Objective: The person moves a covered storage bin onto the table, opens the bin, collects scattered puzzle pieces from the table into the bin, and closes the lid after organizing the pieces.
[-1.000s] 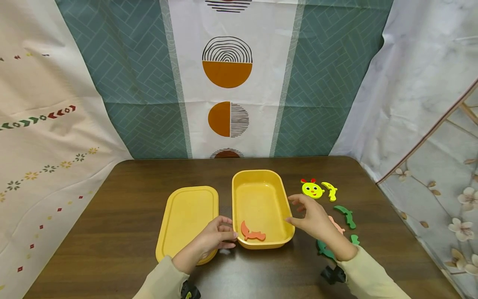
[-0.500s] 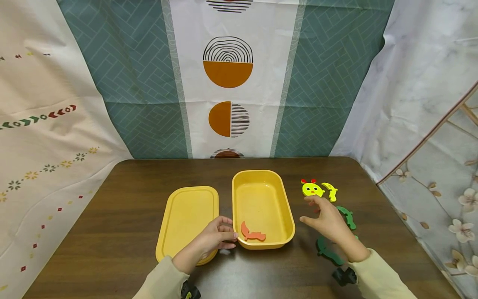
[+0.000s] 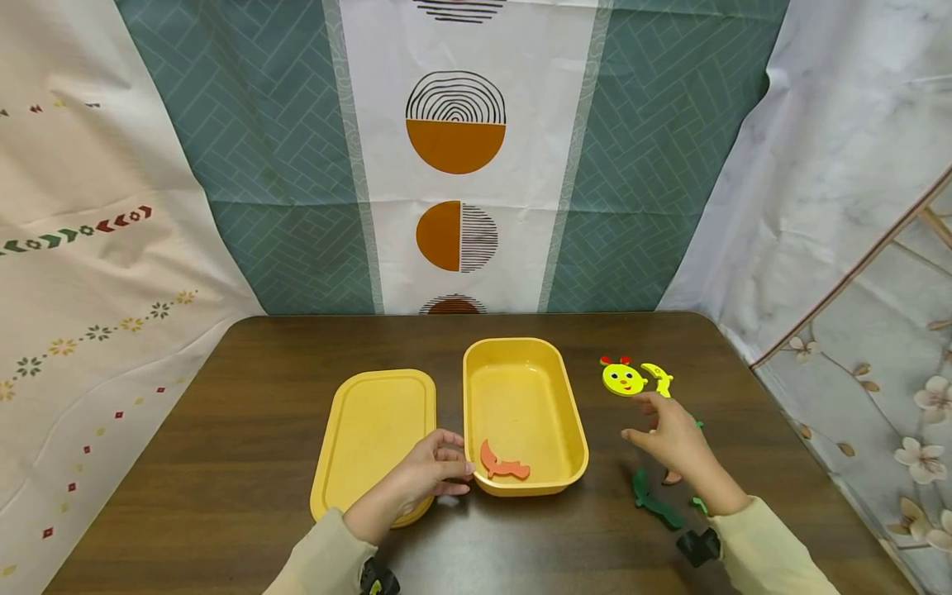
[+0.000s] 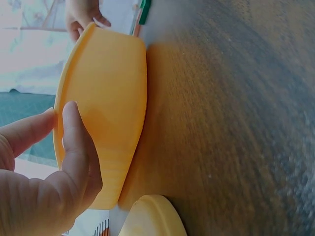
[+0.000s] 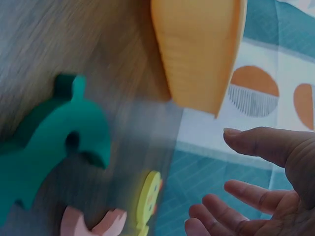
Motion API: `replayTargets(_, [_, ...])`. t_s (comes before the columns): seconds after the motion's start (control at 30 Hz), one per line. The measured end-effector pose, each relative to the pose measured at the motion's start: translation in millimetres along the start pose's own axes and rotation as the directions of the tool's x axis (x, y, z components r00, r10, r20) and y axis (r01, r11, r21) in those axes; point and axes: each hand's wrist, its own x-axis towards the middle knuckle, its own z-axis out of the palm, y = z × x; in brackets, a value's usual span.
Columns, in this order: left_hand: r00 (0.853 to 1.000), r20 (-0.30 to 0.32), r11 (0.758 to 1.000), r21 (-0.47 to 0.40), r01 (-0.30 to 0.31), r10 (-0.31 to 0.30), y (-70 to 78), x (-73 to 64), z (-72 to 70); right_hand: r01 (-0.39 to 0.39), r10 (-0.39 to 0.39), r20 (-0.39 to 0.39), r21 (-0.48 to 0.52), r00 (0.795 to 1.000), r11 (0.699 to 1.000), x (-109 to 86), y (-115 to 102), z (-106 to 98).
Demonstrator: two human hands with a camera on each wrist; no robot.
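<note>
While the dark wood-grain table [image 3: 245,430] carries everything, the biggest item on it is the yellow plastic box [image 3: 521,405], rounded-rectangle, smooth inside with faint ribbing on its outer wall in the wrist views, open on top. Only content: one orange foam piece [image 3: 502,463], flat, curved like a crescent with small bumps, lying at the near end of the box floor. Just left of the box, apart by a narrow gap, sits the matching yellow lid [image 3: 375,438], flat with a raised rim. Left hand [image 3: 427,471] grips the box's near left corner, thumb and fingers curled round the rim, heel over the lid edge. Right hand [image 3: 673,438] hovers over the loose foam pieces right of the box, fingers spread and relaxed, holding nothing. Under and around it: a dark green curved piece [image 3: 653,502] near the wrist, a pink piece [image 5: 91,223] mostly hidden by the hand in the head view, a round yellow smiley-face piece [image 3: 621,378] with red antennae, and a small yellow crescent [image 3: 658,377] just beside it, both past the fingertips. All pieces flat, matte foam.
</note>
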Motion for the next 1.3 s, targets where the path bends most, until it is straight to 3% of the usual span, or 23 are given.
replayTargets(0.57, [1.0,0.012,1.0,-0.012,0.011,-0.01,-1.5,1.6,-1.5,-0.073,0.076,0.055,-0.063,0.996,0.995,5.9,34.9,0.5])
replayTargets(1.0, [1.0,0.012,1.0,-0.002,0.014,-0.014,0.1,1.7,-0.8,-0.17,0.181,0.085,-0.123,0.98,0.978,1.8,49.6,8.6])
replayTargets(1.3, [1.0,0.005,1.0,0.006,0.019,-0.019,-0.9,2.0,-0.7,-0.188,0.202,0.092,-0.142,0.975,0.972,2.7,53.9,12.0])
